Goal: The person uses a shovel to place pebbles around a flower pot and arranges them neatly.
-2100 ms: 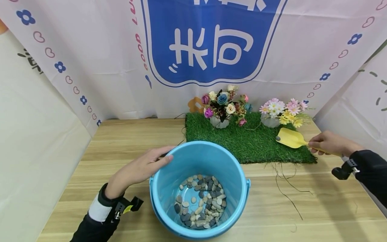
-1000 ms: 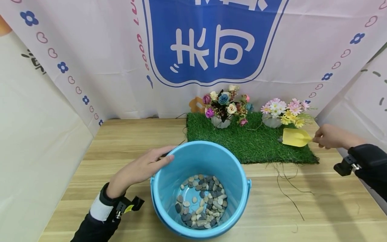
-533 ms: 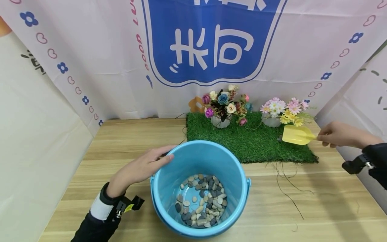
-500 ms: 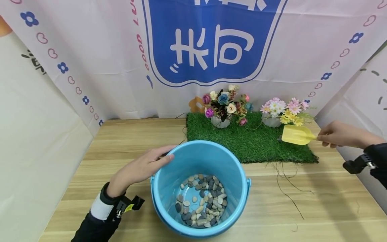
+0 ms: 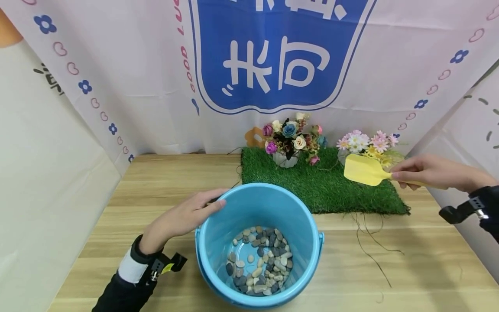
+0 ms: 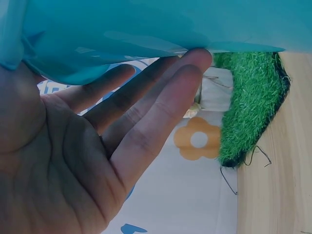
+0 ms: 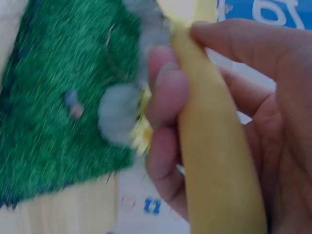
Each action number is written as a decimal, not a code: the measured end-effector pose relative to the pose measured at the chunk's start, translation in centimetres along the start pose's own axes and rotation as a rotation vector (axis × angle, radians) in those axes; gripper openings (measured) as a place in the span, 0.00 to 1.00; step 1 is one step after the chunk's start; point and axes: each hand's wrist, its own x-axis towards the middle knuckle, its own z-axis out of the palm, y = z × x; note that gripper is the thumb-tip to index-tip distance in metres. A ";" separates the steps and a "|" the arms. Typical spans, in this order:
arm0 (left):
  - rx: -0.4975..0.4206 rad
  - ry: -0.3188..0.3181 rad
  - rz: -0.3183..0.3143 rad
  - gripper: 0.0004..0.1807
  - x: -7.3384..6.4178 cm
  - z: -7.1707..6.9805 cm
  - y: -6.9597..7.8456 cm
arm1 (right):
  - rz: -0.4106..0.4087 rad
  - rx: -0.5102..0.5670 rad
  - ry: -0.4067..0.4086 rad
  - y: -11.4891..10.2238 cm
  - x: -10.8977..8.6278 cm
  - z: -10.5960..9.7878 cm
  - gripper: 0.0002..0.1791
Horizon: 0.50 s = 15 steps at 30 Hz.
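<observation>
My left hand holds the rim of a blue bucket, thumb over the edge; its long fingers lie against the outer wall, as the left wrist view shows. Many grey, white and tan pebbles cover part of the bucket's floor. In my right hand is the handle of a yellow toy shovel. Its blade, with nothing visible on it, hangs over the artificial grass mat, in front of the right flower pot. Two small pebbles lie on the mat in the blurred right wrist view.
Two pots of artificial flowers stand at the mat's back: mixed roses and pink, white and yellow daisies. Loose dark threads trail from the mat onto the wooden table. A printed cloth hangs behind.
The right hand first drew the shovel rightward, off a dark pebble on the mat. It has since raised the shovel and swung its blade left. The left hand and bucket have stayed put.
</observation>
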 end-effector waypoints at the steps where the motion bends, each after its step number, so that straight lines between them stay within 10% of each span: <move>1: 0.001 -0.001 -0.003 0.22 0.0 0.0 0.0 | -0.027 0.004 0.010 -0.5 0.1 0.0 0.14; 15: 0.031 0.009 0.003 0.21 -0.3 0.0 0.1 | -0.515 -0.004 -0.068 -10.7 4.2 0.7 0.12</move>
